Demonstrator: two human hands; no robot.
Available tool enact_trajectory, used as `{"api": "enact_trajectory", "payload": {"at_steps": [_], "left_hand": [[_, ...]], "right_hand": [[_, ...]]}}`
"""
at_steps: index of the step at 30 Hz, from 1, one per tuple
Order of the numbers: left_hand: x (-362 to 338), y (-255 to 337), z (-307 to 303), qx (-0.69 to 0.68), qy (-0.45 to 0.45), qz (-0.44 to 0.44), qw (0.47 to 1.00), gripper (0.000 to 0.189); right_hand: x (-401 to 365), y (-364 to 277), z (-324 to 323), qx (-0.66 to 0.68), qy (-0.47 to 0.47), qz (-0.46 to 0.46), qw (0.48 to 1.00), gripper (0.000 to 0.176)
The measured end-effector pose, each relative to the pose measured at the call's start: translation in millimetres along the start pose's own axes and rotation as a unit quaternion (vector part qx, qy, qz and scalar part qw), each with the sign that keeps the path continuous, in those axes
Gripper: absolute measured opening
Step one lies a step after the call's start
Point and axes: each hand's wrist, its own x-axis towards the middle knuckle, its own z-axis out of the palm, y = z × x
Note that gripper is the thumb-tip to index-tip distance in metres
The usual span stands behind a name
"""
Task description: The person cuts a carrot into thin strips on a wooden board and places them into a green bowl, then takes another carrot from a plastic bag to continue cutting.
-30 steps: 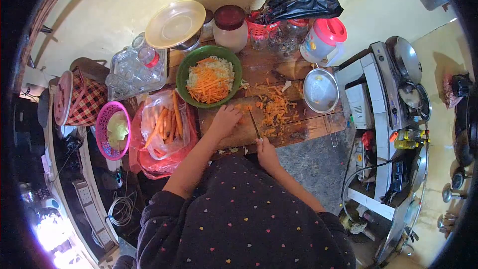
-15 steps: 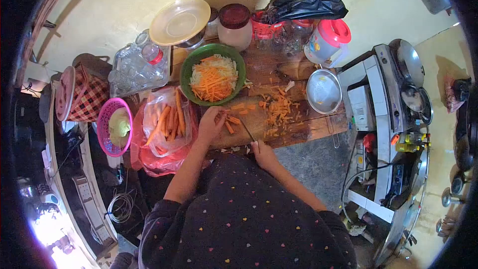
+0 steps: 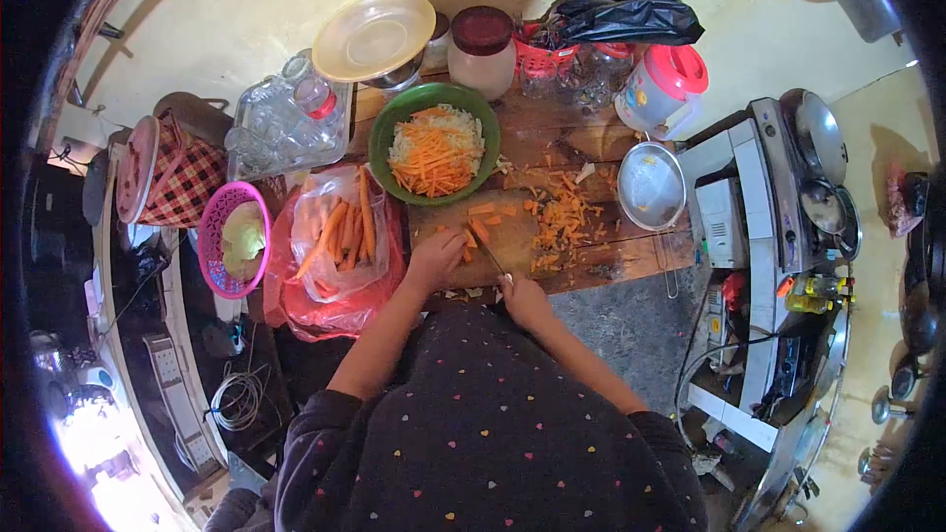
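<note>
My right hand (image 3: 525,301) is closed around the handle of a kitchen knife (image 3: 490,258), its blade pointing up and left over a wooden cutting board (image 3: 507,233). Beside the blade, my left hand (image 3: 438,260) has its fingers bent down on a piece of carrot (image 3: 469,249), partly hidden by the fingertips. Cut carrot pieces (image 3: 482,208) lie just above. Orange carrot peelings (image 3: 564,220) are heaped to the right. Beyond the hands stands a green bowl (image 3: 377,143) with carrot strips (image 3: 434,169) on pale shreds.
Whole carrots (image 3: 349,232) lie in a plastic bag on the left, next to a pink basket (image 3: 204,239). A metal strainer (image 3: 651,186) rests on the right edge. Jars, a pitcher (image 3: 662,91) and a tray of glasses (image 3: 345,128) line the back. A stove (image 3: 781,172) stands right.
My left hand has moved right and down, closer to the knife blade. The right hand keeps its hold on the knife. The whole view has shifted slightly.
</note>
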Motion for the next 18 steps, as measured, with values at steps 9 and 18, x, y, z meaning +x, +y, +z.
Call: {"api": "enact_trajectory", "payload": {"at_steps": [9, 18], "left_hand": [[-4.9, -5.8, 4.8, 0.044, -0.016, -0.01, 0.999, 0.027], [-10.0, 8.9, 1.1, 0.053, 0.061, -0.121, 0.989, 0.028]], "right_hand": [[0.9, 7.6, 3.4, 0.026, 0.023, -0.008, 0.999, 0.043], [-2.3, 0.4, -1.7, 0.02, -0.002, -0.005, 1.0, 0.043]]}}
